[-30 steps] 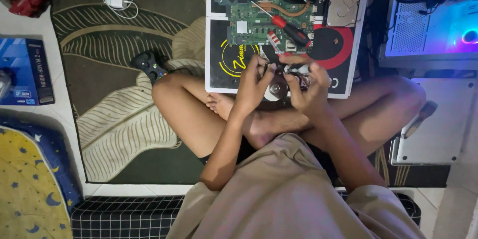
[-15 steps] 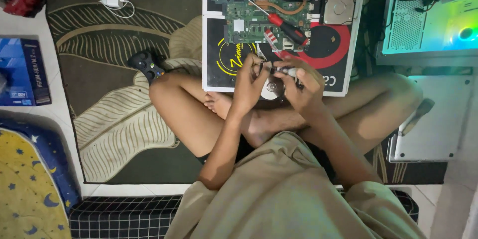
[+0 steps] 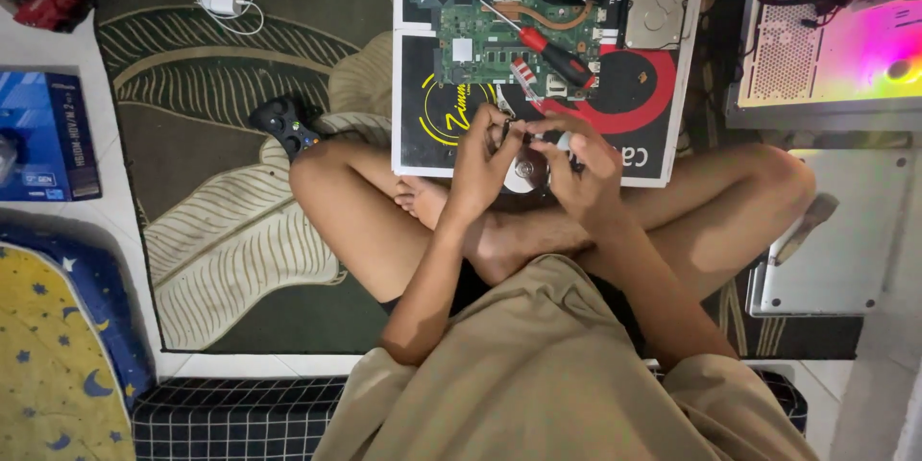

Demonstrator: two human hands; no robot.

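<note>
Hands met just below the green circuit board: the left hand and right hand both pinched one small dark part over the black mat, red screwdriver lying across that board within reach.

- There is one view only, from a camera on the person's head, so no second view shares the scene.
- It looks almost straight down on the green circuit board, which lies near the top edge, a little right of the middle.
- Just below the circuit board come the hands, then the crossed legs; the person's own shirt fills the bottom edge, very near to the lens.
- Left of the circuit board the view reaches over the leaf-patterned rug to a blue box.
- Right of the circuit board it reaches a lit computer case.
</note>
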